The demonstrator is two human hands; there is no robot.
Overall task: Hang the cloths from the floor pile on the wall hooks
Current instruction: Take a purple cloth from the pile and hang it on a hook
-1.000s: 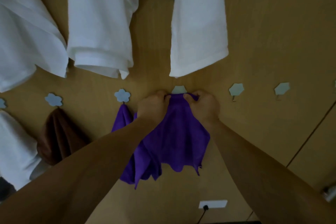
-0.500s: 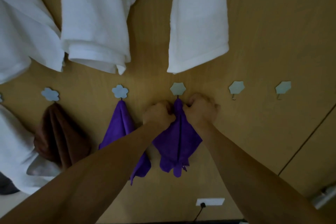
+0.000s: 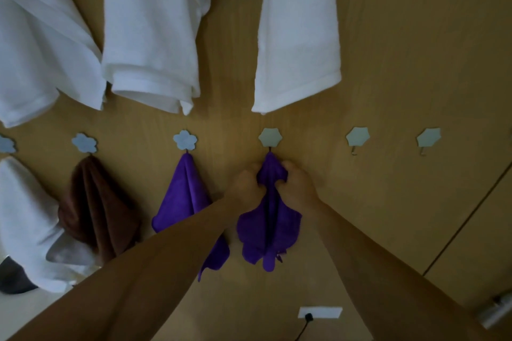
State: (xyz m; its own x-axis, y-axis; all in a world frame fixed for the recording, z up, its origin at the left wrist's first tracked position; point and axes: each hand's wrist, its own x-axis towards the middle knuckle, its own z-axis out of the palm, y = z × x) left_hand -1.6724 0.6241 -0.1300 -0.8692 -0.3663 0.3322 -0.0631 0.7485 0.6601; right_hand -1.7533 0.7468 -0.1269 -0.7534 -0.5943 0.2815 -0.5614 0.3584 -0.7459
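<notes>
Left hand: my left hand (image 3: 243,188) gripped the purple cloth (image 3: 268,230) high on its left side, fingers curled into the fabric.
Right hand: my right hand (image 3: 297,188) gripped the same cloth on its right side, level with the left, fingers curled round a fold.
Purple cloth: it hung by its top from the middle hook (image 3: 270,137), bunched between my fists and spreading out below them against the wall (image 3: 401,63).
Left of it: a second purple cloth (image 3: 185,191) hung from the flower hook (image 3: 185,140), with its lower part behind my left forearm.
Further left: a brown cloth (image 3: 94,207) hung from the next hook (image 3: 84,142), and a white cloth (image 3: 25,224) hung beyond it.
Right of it: a bare hook (image 3: 358,136) and an end hook (image 3: 429,137) showed their metal prongs.
Above: white towels (image 3: 149,36) hung over the hook row.
Below: a white socket (image 3: 320,312) with a dark plug sat low on the wall.
</notes>
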